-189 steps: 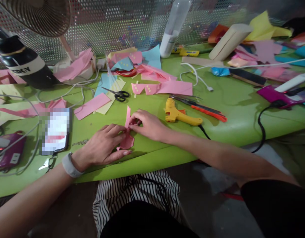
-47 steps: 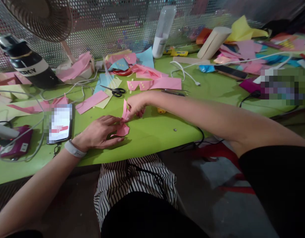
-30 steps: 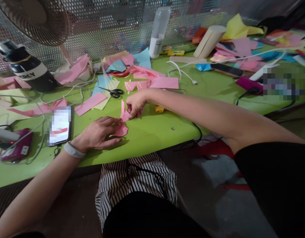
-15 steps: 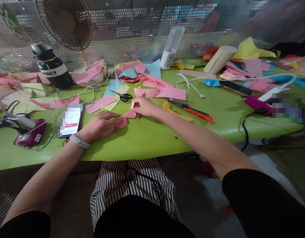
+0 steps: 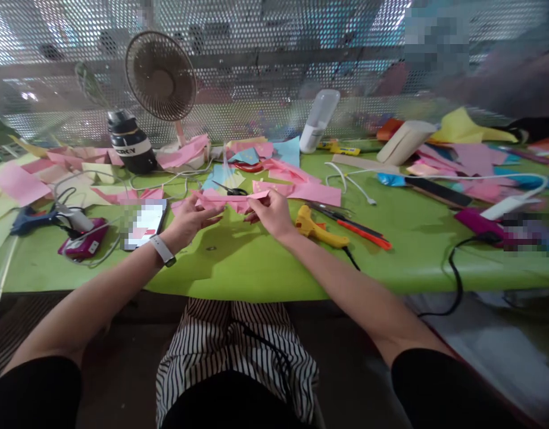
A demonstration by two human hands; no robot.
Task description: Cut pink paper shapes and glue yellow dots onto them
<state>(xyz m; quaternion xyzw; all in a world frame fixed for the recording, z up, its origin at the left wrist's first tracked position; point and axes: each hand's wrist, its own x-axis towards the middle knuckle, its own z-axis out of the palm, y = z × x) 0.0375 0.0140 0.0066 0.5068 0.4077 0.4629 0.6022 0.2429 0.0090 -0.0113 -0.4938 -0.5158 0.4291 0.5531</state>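
Seemingly midway through shaping, I pinch the pink paper in my left hand and right hand; the yellow glue gun lies untouched right of the grip.

kinda dim overall, floor nearly black, brighter light poking through the perforated screen, soft shadow on the table below the left hand, upper right smeary, edges stretched

Two hands, two purple power strips, one fan, one yellow glue gun
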